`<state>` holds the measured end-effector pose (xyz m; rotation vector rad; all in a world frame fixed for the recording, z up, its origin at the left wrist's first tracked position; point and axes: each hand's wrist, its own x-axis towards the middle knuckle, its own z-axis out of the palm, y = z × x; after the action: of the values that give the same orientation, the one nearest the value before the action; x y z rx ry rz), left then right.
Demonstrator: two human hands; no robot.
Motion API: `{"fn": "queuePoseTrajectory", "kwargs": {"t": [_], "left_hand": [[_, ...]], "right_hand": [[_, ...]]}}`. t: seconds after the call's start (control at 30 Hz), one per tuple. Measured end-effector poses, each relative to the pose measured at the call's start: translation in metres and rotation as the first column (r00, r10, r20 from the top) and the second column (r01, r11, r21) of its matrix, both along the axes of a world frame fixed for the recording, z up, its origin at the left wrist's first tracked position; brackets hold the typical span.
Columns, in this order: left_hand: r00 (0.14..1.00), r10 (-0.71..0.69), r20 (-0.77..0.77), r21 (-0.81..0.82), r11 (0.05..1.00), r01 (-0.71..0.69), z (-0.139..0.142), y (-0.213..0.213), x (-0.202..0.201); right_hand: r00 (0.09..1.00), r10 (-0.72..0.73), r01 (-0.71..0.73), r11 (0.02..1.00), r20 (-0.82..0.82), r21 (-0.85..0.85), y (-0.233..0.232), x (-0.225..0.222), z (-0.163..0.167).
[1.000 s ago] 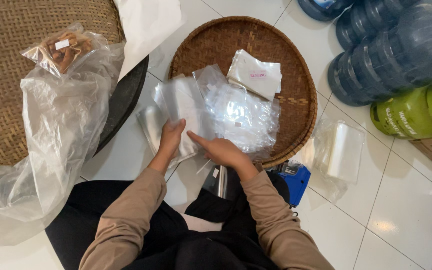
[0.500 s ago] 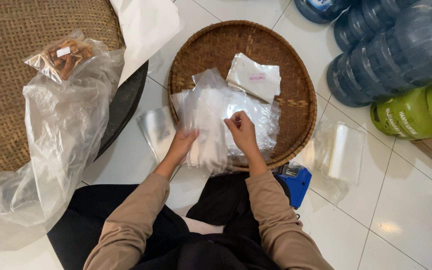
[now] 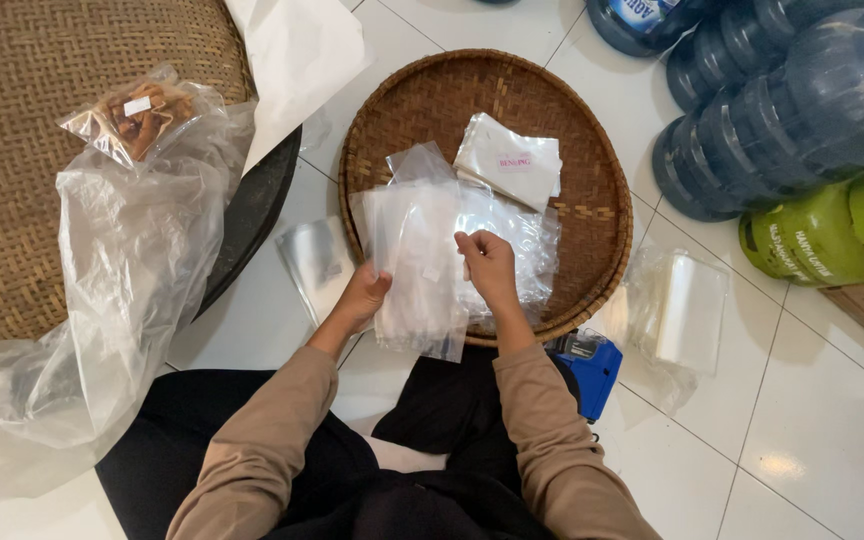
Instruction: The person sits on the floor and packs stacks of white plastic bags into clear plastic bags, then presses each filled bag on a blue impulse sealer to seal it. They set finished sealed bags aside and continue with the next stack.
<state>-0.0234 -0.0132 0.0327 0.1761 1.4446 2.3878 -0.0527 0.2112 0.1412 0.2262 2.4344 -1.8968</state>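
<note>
left hand (image 3: 364, 297) + right hand (image 3: 487, 268) | gripping clear plastic bag (image 3: 417, 270) | over woven tray (image 3: 592, 190)

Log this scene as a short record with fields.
left hand: holds the clear bag by its left edge
right hand: pinches the same bag near the top
under the bag: round woven tray with more bags
left: big plastic sheet, snack packet
right: water jugs, green gas cylinder
floor: white tiles

water jugs (image 3: 802, 90) cropped, left hand (image 3: 364, 298) fingertips hidden
</note>
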Motion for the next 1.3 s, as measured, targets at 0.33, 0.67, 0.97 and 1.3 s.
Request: {"fn": "queuePoseTrajectory", "kwargs": {"t": [0.33, 0.67, 0.97, 1.3], "left_hand": [[0.997, 0.073, 0.031, -0.098, 0.993, -0.07, 0.007, 0.015, 0.005], [0.773, 0.468, -0.429, -0.249, 0.761, -0.599, 0.055, 0.01, 0.017], [0.684, 0.605, -0.407, -0.339, 0.596, -0.728, 0.021, 0.008, 0.01], [0.933, 0.356, -0.055, -0.561, 0.762, -0.324, 0.032, -0.018, -0.006]], "right_hand": [[0.984, -0.1, 0.08, 0.988, -0.149, -0.134, -0.015, -0.007, -0.036], [0.898, 0.017, -0.177, 0.929, -0.44, -0.326, -0.053, 0.013, -0.054], [0.94, 0.21, -0.28, 0.925, -0.269, -0.256, -0.057, 0.004, -0.121], [0.886, 0.457, -0.457, 0.835, -0.077, -0.307, -0.024, -0.017, -0.106]]}}
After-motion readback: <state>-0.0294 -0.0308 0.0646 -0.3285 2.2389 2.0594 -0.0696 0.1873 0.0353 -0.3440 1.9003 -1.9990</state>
